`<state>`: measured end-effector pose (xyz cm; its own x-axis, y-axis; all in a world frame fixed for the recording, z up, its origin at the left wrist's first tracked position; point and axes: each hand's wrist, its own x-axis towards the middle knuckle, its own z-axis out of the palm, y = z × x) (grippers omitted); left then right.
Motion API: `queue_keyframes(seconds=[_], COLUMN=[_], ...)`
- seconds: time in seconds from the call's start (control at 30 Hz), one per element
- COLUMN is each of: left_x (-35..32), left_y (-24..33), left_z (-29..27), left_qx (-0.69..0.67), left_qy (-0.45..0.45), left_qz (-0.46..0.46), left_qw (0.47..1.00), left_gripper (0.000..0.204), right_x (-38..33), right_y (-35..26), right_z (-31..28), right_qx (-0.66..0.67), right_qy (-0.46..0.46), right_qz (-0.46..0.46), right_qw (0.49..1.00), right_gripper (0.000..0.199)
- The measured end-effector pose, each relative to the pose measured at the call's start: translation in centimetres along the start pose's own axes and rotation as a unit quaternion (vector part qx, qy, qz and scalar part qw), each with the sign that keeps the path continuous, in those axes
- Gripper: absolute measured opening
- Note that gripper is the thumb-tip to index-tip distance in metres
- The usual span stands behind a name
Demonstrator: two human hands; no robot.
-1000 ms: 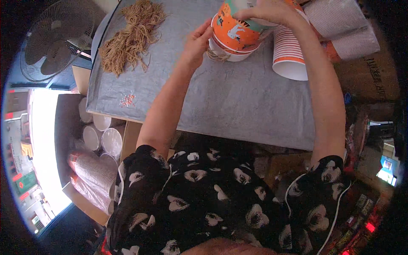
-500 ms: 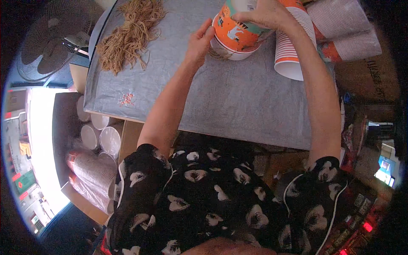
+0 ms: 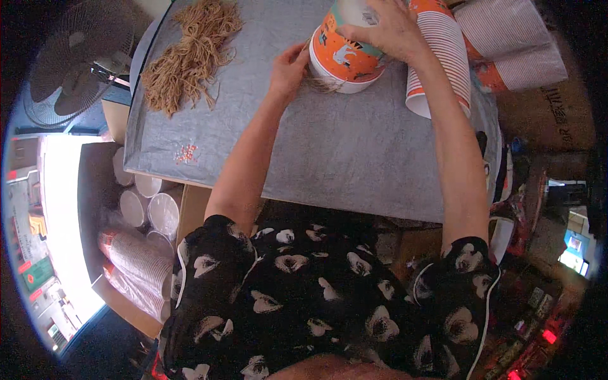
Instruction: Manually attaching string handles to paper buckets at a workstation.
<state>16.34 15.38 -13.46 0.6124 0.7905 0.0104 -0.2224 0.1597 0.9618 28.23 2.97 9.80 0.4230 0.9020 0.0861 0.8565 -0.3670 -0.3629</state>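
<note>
An orange and teal patterned paper tub with a white band stands upside down near the far edge of the table. My right hand is spread over its upper right side and base, gripping it. Just left of the tub, my left hand has its fingertips pinched together close to its side, where a thin brown string seems to run; the fingertips are small and partly hidden. Loose brown strands poke out under the tub's rim. A tangled heap of brown string lies farther left.
A nested stack of paper tubs lies right of my right hand, with plastic-wrapped stacks beyond it. Small red and white bits are on the grey table cover. A fan and boxed wrapped tubs stand left.
The tub has shifted slightly left and nearer, with both hands. My left hand has drawn a little away from its side, and my right forearm has swung left.
</note>
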Motion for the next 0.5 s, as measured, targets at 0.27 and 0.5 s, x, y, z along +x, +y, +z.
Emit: queue_keyframes(seconds=[0.27,0.5], left_x=[3.2,-2.3], left_y=[0.8,-0.2], left_z=[1.4,1.6], left_qx=[-0.137,0.163], left_qy=[0.01,0.186], left_qz=[-0.204,0.138], left_qw=[0.969,0.959], left_gripper=[0.018,0.027], right_x=[-1.8,-1.2], right_y=[3.0,4.7], right_z=[0.2,3.6], right_qx=[0.018,-0.066], right_qy=[0.044,0.353], right_qz=[-0.061,-0.177], right_qw=[0.997,0.916], right_gripper=[0.101,0.085])
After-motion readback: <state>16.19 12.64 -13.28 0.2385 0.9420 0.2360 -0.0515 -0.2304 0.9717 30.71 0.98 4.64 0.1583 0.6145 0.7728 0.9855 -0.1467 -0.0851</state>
